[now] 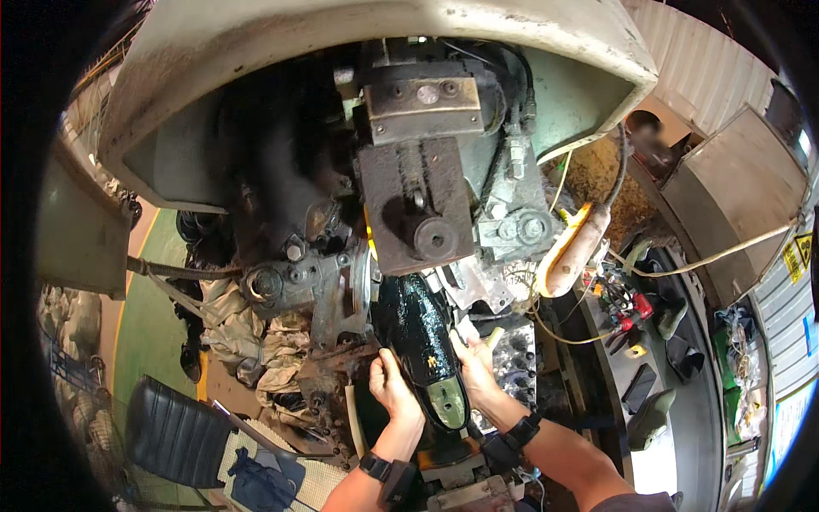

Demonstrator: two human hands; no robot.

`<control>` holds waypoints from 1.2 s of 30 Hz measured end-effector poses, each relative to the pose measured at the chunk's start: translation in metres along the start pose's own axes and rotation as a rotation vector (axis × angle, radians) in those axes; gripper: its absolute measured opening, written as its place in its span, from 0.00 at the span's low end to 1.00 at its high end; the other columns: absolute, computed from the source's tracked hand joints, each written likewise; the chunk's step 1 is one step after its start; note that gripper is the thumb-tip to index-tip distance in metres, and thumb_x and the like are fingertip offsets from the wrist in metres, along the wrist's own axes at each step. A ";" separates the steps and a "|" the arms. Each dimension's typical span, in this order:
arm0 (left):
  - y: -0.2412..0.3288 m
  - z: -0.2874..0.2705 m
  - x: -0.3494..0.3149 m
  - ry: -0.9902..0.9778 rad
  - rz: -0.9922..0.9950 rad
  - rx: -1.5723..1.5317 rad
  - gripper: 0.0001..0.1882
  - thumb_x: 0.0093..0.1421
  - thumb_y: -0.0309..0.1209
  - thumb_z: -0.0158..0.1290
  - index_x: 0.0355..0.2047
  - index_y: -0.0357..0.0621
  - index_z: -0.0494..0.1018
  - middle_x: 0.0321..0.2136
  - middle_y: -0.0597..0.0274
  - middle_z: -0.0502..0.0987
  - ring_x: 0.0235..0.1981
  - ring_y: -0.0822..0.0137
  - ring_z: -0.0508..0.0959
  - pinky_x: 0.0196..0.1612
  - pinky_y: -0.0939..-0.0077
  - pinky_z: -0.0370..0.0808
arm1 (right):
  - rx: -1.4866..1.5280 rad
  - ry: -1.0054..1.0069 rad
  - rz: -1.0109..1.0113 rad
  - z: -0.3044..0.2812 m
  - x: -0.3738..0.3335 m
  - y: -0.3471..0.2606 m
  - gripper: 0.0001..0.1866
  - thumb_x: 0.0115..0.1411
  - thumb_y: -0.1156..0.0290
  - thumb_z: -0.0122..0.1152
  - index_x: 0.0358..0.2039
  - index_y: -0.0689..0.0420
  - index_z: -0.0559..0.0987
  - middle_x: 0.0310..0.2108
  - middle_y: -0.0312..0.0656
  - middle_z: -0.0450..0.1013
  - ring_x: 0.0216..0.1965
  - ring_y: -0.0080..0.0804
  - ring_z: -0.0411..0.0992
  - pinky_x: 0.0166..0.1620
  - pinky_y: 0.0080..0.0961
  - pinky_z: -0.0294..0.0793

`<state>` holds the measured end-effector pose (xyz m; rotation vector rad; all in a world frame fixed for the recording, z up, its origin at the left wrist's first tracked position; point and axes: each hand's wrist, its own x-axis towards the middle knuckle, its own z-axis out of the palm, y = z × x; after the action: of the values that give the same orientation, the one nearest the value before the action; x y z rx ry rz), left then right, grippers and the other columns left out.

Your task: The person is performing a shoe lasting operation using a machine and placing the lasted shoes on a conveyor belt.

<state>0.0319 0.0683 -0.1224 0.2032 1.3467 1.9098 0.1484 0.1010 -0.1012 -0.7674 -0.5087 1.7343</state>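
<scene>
A glossy black shoe upper [415, 328] on a pale green shoe last [447, 403] lies lengthwise at the middle of the machine, its far end under the machine's dark metal block [418, 200]. My left hand [394, 389] is closed against its left side near the green end, thumb up. On the opposite side my right hand [478, 374] grips the upper, with fingers partly hidden behind it. Metal jaw parts [345, 294] flank the upper on the left, and a bright metal plate [479, 282] sits to its right.
A lit work lamp [576, 252] hangs at the right on a cable. The grey bench [610, 363] holds a phone [638, 388], a green last [653, 418] and a red tool [631, 311]. A black chair [175, 431] stands at lower left. Another person [648, 136] is far right.
</scene>
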 end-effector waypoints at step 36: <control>0.023 0.004 -0.046 -0.317 -0.157 -0.094 0.26 0.74 0.49 0.42 0.55 0.40 0.73 0.50 0.61 0.78 0.49 0.66 0.78 0.55 0.69 0.73 | -0.444 -0.049 0.022 0.017 -0.054 -0.011 0.29 0.77 0.49 0.32 0.59 0.59 0.71 0.53 0.41 0.74 0.50 0.25 0.73 0.56 0.25 0.72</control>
<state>0.0537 0.0376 -0.0876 0.3287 1.0294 1.7212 0.1527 0.0530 -0.0686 -1.0447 -0.9412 1.6830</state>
